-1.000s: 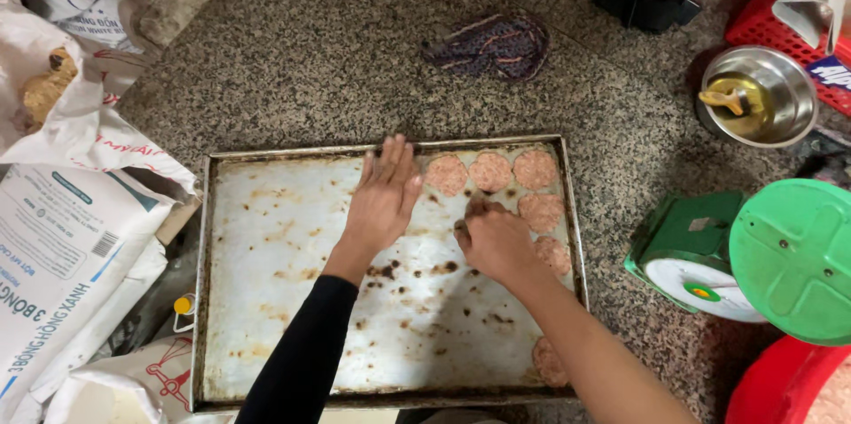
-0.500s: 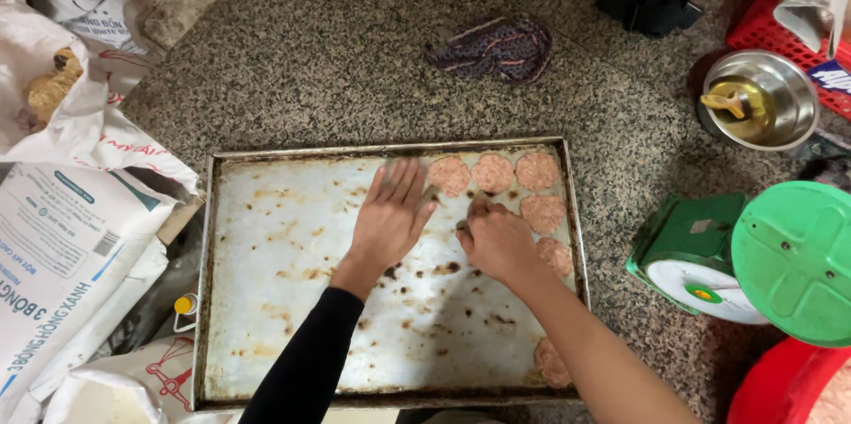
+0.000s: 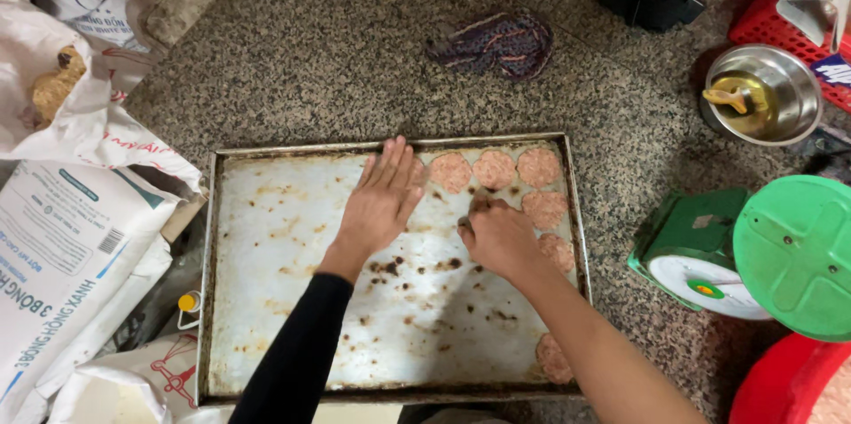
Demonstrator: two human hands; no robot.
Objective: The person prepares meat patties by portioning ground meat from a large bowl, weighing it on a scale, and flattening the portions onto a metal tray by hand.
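Observation:
A worn metal baking tray lies on the speckled stone floor. Several flat pink round patties sit along its far right corner and right side. My left hand, in a black sleeve, lies flat with fingers spread on the tray, its fingertips beside the leftmost patty. My right hand is curled with fingertips pressed down on the tray near the patties; whatever is under it is hidden. One more patty lies near the tray's near right corner.
Printed white sacks crowd the left. A striped cloth lies beyond the tray. At the right stand a steel bowl with a yellow utensil, a green kitchen scale, a green round lid and red plastic containers.
My left hand has slid slightly right and nearer on the tray. My right hand stays pressed at the same spot beside the patties.

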